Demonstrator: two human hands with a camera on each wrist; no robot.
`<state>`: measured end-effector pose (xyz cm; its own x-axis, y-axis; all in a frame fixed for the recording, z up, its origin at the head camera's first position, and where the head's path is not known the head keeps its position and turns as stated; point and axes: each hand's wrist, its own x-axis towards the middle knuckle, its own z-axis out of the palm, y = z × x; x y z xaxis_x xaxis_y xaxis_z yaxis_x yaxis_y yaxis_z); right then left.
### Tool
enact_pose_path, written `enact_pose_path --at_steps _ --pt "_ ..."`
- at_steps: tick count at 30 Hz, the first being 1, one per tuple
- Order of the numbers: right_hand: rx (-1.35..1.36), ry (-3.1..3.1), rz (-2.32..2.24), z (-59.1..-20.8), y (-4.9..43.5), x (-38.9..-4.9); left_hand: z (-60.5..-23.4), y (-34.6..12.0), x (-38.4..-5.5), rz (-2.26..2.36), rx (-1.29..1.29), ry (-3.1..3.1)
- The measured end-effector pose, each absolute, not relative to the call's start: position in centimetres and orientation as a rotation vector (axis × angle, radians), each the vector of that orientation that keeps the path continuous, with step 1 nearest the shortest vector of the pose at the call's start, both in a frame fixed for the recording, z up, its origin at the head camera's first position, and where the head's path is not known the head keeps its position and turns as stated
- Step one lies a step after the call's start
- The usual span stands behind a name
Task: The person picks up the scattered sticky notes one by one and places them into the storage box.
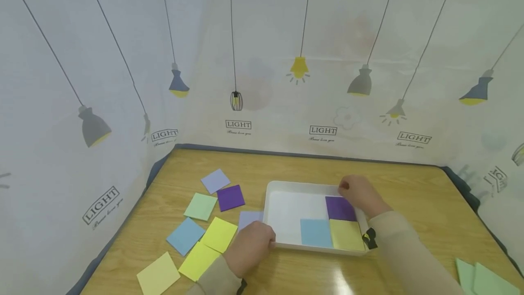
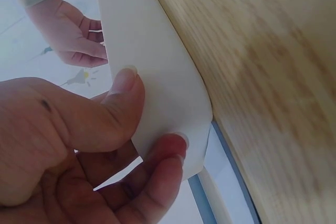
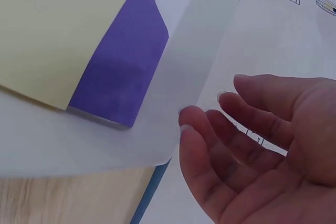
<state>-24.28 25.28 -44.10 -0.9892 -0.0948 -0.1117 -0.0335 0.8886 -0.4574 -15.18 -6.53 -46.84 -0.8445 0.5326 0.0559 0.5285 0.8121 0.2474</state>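
A shallow white tray lies on the wooden table. At its near left corner my left hand grips the wall between thumb and fingers, as the left wrist view shows up close. My right hand is at the far right corner, its fingers loosely bent near the rim and holding nothing. Inside the tray, on its right side, a purple sticky note lies behind a pale yellow sticky note. Left of the pale yellow one is a light blue sticky note. My right hand partly covers the tray's far right corner in the head view.
Left of the tray lie several loose sticky notes: lilac, purple, green, blue, bright yellow and pale yellow. Another lilac note touches the tray's left side in view. Green notes lie far right.
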Motion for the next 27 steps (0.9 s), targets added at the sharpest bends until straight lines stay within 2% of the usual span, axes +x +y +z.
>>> enact_pose_path --at_steps 27 --pt "-0.021 2.912 -0.738 -43.2 28.7 -20.3 -46.7 -6.2 -15.5 0.390 0.831 2.927"
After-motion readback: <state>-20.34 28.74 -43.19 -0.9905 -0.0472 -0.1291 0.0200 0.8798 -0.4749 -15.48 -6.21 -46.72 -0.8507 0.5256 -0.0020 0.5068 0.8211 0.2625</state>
